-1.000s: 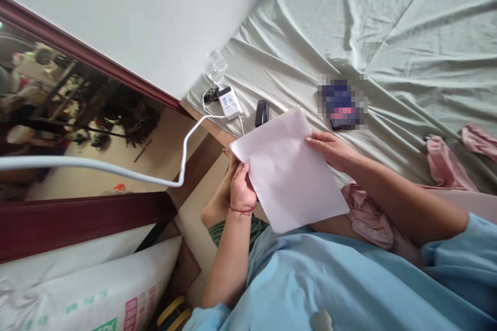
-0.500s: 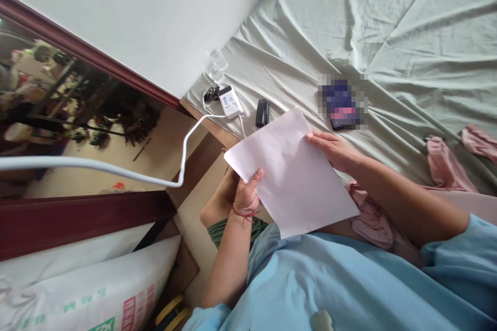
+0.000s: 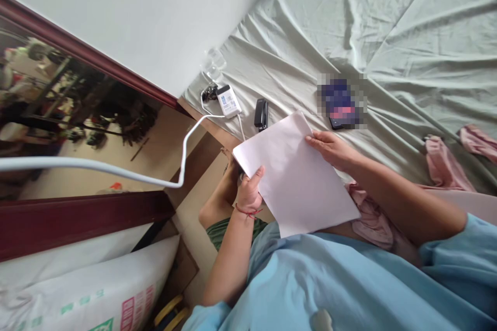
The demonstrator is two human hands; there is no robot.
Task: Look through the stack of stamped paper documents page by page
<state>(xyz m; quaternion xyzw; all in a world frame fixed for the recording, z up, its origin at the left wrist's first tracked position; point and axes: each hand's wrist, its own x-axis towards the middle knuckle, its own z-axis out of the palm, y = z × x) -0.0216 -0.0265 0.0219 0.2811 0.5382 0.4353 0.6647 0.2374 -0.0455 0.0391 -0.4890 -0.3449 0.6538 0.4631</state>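
White paper (image 3: 301, 181), possibly more than one sheet, lies tilted above my lap. My left hand (image 3: 250, 190) grips its left edge, thumb on top and the other fingers hidden underneath. At the upper right edge my right hand (image 3: 330, 149) pinches the paper, its thumb hidden or hard to make out. Just beyond the paper's top edge, a black stapler (image 3: 261, 113) rests on the bed sheet. Past my right hand lies a phone (image 3: 341, 103) with a blurred screen.
A white power bank or adapter (image 3: 229, 101) with a white cable (image 3: 116, 170) sits at the bed's corner beside a clear plastic container (image 3: 214, 62). Pink cloth (image 3: 446, 163) lies on the pale green sheet (image 3: 388, 51). White printed sacks (image 3: 97, 289) stand at lower left.
The paper's left corner has shifted slightly right and flattened, and my left hand has moved a little right with it. My right hand keeps its hold.
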